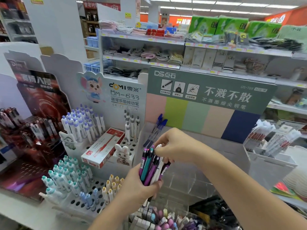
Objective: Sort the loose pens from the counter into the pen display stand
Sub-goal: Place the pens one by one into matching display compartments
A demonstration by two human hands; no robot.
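Nearest the lens, below both hands: bin of mixed pens and erasers (159, 218), partly blurred. Left hand (137, 185): fingers curled round bundle of pens (152, 165), gripping lower barrels; bundle upright, tips down, purple, teal and white barrels visible. Right hand (172, 145): above left hand, fingertips pinching top end of one white pen within bundle. Left of both hands: white pen display stand (83, 201) with perforated tiers, holding teal-capped, blue-capped, yellow-capped and purple-capped pens upright in holes; many holes vacant. Red-and-white pen box (103, 148) lying tilted across stand's middle tier, just left of bundle. Beyond right hand: blue capped pens (156, 130) leaning against pastel-striped backboard (199, 117). Right of right hand: clear acrylic tray (272, 156) holding packaged pens.
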